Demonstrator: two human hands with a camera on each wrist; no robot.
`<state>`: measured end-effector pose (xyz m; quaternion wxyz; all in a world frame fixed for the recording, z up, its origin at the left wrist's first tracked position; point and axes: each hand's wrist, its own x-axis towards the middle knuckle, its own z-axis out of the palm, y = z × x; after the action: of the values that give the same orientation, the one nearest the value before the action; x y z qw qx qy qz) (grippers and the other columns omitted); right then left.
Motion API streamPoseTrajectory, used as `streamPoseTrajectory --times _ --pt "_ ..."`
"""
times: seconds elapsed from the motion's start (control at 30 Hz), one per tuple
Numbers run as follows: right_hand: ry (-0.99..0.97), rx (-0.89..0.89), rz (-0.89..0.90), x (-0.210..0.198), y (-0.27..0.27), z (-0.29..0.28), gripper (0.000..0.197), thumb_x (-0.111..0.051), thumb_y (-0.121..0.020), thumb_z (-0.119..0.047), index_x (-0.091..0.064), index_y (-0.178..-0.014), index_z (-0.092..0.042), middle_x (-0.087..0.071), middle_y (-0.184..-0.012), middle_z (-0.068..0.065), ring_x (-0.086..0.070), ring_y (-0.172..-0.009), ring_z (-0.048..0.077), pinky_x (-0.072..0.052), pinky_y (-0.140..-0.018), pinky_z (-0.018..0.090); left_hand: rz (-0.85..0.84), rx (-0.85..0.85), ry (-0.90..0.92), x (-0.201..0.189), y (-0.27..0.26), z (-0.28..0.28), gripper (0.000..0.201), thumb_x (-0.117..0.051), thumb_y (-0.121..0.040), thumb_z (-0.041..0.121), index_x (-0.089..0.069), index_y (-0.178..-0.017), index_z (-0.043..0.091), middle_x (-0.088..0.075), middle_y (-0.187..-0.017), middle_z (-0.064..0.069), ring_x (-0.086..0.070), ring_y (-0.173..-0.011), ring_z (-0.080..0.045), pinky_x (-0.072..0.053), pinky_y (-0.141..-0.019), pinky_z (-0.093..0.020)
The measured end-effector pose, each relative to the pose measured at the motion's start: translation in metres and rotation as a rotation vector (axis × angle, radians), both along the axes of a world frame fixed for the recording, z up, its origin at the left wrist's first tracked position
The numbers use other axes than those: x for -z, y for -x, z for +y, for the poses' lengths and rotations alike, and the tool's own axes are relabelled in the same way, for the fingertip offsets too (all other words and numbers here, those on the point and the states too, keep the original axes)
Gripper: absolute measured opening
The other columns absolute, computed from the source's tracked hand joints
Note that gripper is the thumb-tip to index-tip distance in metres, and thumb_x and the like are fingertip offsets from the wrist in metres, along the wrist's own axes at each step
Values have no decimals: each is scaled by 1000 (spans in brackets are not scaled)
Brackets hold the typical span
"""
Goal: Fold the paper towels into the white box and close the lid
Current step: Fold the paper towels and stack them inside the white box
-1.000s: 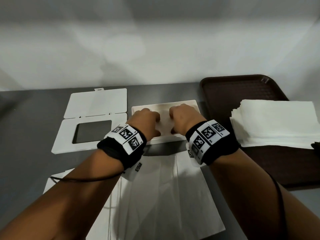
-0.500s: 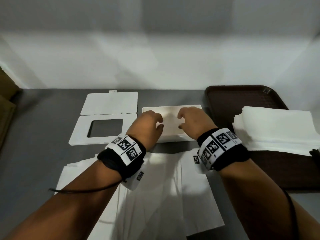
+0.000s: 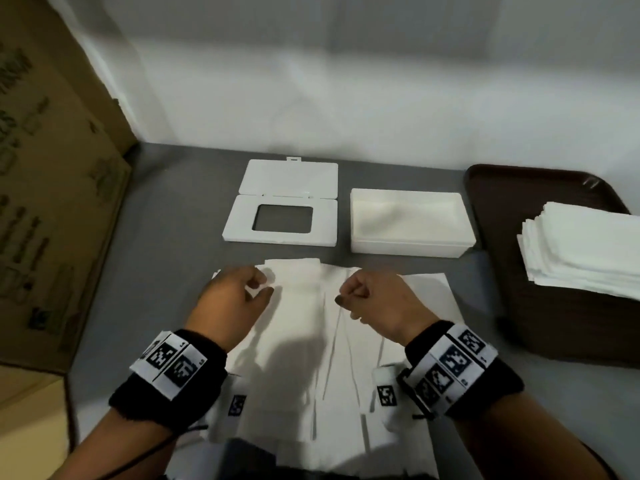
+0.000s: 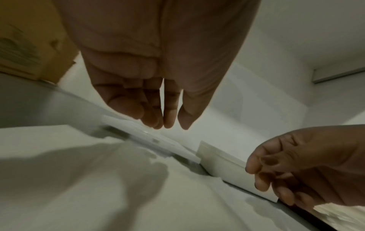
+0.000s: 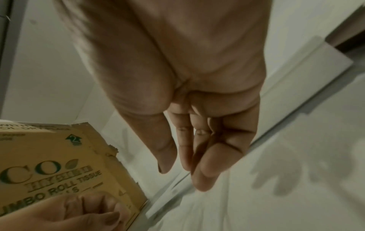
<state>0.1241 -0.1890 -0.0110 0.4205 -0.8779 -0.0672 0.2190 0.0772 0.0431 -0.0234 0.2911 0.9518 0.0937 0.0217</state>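
The white box (image 3: pixel 412 221) stands open at the middle back of the grey table, its inside pale. Its white lid (image 3: pixel 282 206), with a rectangular window and a raised flap, lies flat just left of it. Several unfolded paper towels (image 3: pixel 311 358) lie overlapping on the table in front of the box. My left hand (image 3: pixel 242 296) hovers over their far left part with loosely curled fingers (image 4: pixel 168 112) that hold nothing. My right hand (image 3: pixel 367 299) hovers over their far right part, and its fingers (image 5: pixel 203 164) hang loose and hold nothing.
A dark brown tray (image 3: pixel 502 188) at the right carries a stack of folded white towels (image 3: pixel 581 251). A large cardboard carton (image 3: pixel 52 202) stands against the table's left edge. A pale wall runs behind the table.
Both hands have drawn back from inside the white box toward me and now hover over the spread towels. The box is uncovered. The head view has tilted and widened.
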Motion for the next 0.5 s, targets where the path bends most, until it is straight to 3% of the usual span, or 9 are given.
streamPoseTrajectory --times 0.13,0.23,0.37,0.5 --pt "-59 37 164 12 20 27 16 -68 -88 -21 -65 -87 -5 -71 -79 12 -69 -64 17 -59 -69 36 123 -32 -30 13 28 23 24 -72 -80 28 -63 -96 12 -59 -96 -3 -57 -76 -20 -41 -71 -27" --pt "-65 87 214 16 29 41 20 -65 -90 -19 -66 -88 0 -73 -85 17 -70 -65 22 -60 -73 40 201 -13 -9 16 39 23 31 -77 -74 28 -61 -93 9 -57 -94 -3 -54 -82 -21 -40 -72 -26" --pt "-31 146 229 16 38 55 26 -63 -90 -20 -67 -86 6 -72 -83 22 -73 -71 31 -61 -70 37 214 40 5 22 45 19 35 -79 -72 30 -53 -92 18 -48 -92 2 -48 -89 -18 -31 -72 -24" --pt "4 197 207 19 40 66 29 -67 -87 -26 -64 -85 3 -72 -78 16 -70 -60 28 -52 -56 29 215 14 92 29 44 25 56 -83 -67 28 -56 -114 13 -50 -98 0 -51 -93 -20 -39 -79 -26"
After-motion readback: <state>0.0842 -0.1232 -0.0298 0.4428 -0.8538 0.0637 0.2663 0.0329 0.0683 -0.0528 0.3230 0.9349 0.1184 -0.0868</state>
